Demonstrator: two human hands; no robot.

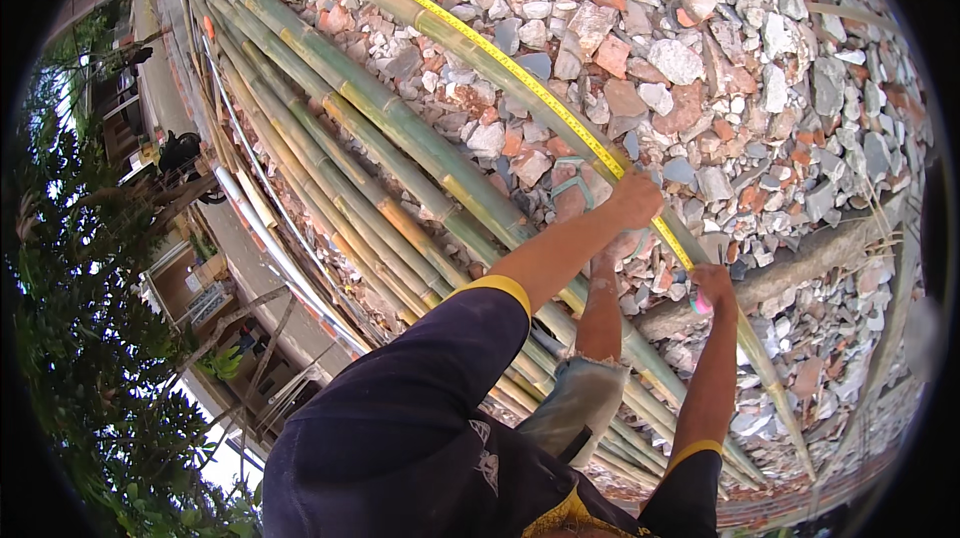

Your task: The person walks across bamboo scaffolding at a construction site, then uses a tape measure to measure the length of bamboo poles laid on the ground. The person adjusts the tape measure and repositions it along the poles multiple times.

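Observation:
A long green bamboo pole (pixel 480 60) runs slantwise from the top left to the lower right. Along it lies the pulled-out yellow blade (pixel 560 110) of a tape measure. My left hand (pixel 637 200) is closed over the blade and the pole, pressing them together. Lower down the same pole, my right hand (pixel 713 283) is closed around the tape measure, whose pink case (pixel 701 304) shows beside the fingers. A small dark, thin thing sticks up by that hand, too small to make out. Between my hands the blade lies along the pole.
Several more bamboo poles (pixel 375 133) lie side by side on the left, beyond my left arm. Broken brick and stone rubble (pixel 675 58) covers the ground. A thick log (pixel 810 263) lies at the right. Trees (pixel 90 338) and a building stand far left. My sandalled foot (pixel 570 200) rests on the rubble.

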